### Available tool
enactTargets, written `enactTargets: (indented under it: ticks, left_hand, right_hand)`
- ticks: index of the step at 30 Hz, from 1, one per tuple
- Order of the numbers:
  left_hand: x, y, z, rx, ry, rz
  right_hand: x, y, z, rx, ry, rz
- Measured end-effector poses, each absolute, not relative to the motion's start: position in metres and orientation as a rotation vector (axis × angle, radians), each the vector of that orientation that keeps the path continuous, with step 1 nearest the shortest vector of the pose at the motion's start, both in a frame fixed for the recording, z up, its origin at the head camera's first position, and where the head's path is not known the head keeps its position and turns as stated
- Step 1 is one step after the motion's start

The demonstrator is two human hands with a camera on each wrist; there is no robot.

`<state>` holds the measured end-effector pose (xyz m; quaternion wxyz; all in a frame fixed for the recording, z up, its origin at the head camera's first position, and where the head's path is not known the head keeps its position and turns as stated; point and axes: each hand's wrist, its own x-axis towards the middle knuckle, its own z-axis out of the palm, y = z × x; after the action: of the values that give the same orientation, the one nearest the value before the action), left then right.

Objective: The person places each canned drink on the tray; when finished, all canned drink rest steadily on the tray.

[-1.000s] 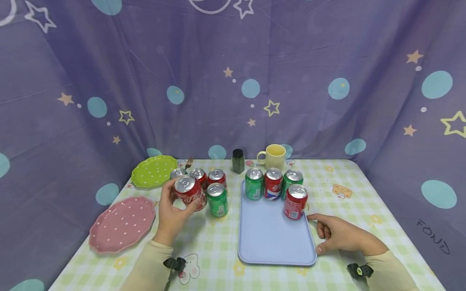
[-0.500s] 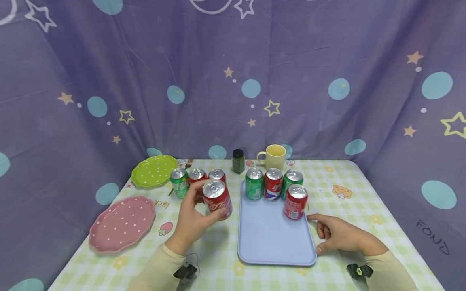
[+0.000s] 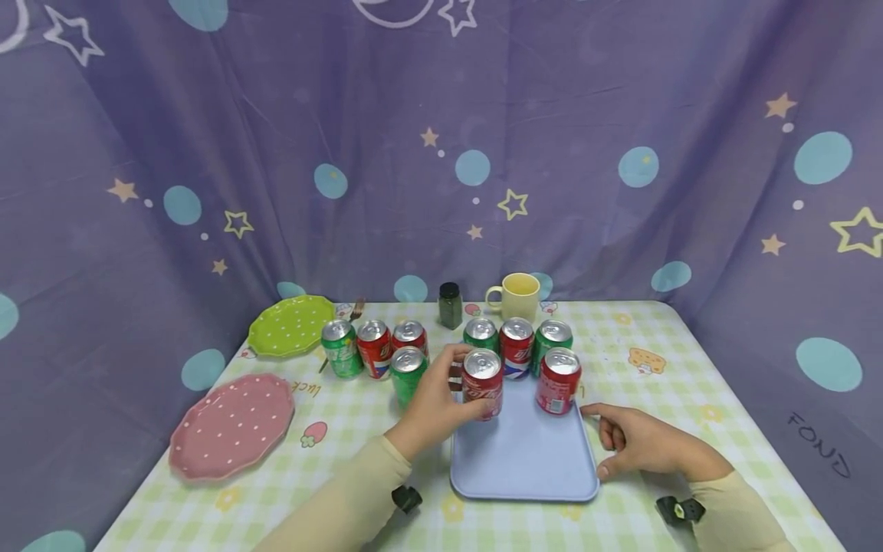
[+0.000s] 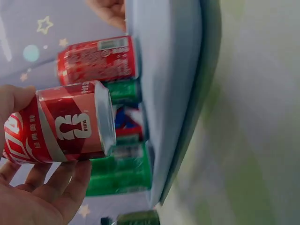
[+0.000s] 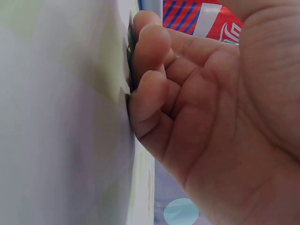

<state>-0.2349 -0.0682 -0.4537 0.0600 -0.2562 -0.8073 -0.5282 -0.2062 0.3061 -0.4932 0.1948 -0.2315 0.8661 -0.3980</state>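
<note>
Curled round a red Coca-Cola can (image 3: 482,387), my left hand (image 3: 431,410) holds it over the left side of the blue tray (image 3: 524,464). In the left wrist view, a gap shows between the can's base and the tray. Along the tray's back stand a green can (image 3: 480,331), a red-and-blue can (image 3: 516,353) and another green can (image 3: 552,337). A red can (image 3: 559,387) stands ahead of them by the right rim. My right hand (image 3: 645,445) rests on the table at that rim, index finger and thumb against it, the other fingers loosely bent.
Left of the tray stand a green can (image 3: 407,374), two red cans, one (image 3: 375,351) beside the other (image 3: 409,335), and a far-left green can (image 3: 343,351). Behind are a fork (image 3: 356,309), a dark jar (image 3: 451,307) and a yellow mug (image 3: 520,297). Pink (image 3: 231,429) and green plates (image 3: 292,326) lie left.
My left hand has carried the red Coca-Cola can rightward from beside the left group of cans, past the front green can, to over the tray. My right hand has stayed at the tray's rim.
</note>
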Motion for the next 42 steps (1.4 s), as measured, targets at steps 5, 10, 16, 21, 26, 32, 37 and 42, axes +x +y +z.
enactTargets:
  ticks: [5,10,16,21,26,32,37,42]
  left_hand:
    - [-0.247,-0.045,-0.461,-0.763,-2.547,-1.547]
    - [-0.256,-0.026,-0.466,-0.752,-2.597,-1.474]
    - [-0.261,-0.012,-0.47,-0.732,-2.616,-1.401]
    - [-0.26,-0.008,-0.469,-0.728,-2.612,-1.451]
    - [-0.26,-0.005,-0.469,-0.702,-2.625,-1.474]
    - [-0.26,-0.003,-0.47,-0.693,-2.635,-1.476]
    - [-0.258,-0.003,-0.472,-0.676,-2.634,-1.471]
    - [-0.258,-0.003,-0.473,-0.67,-2.638,-1.445]
  right_hand:
    - [-0.207,0.307,-0.494,-0.658,2.44,-1.101]
    - [-0.207,0.307,-0.495,-0.66,2.433,-1.108]
    - [-0.207,0.307,-0.495,-0.662,2.436,-1.114]
    - [-0.207,0.307,-0.494,-0.672,2.446,-1.108]
    - [-0.207,0.307,-0.494,-0.667,2.451,-1.104]
    - [-0.207,0.307,-0.496,-0.647,2.439,-1.11]
    - [-0.208,0.308,-0.498,-0.65,2.438,-1.111]
    - [-0.208,0.308,-0.497,-0.654,2.435,-1.119]
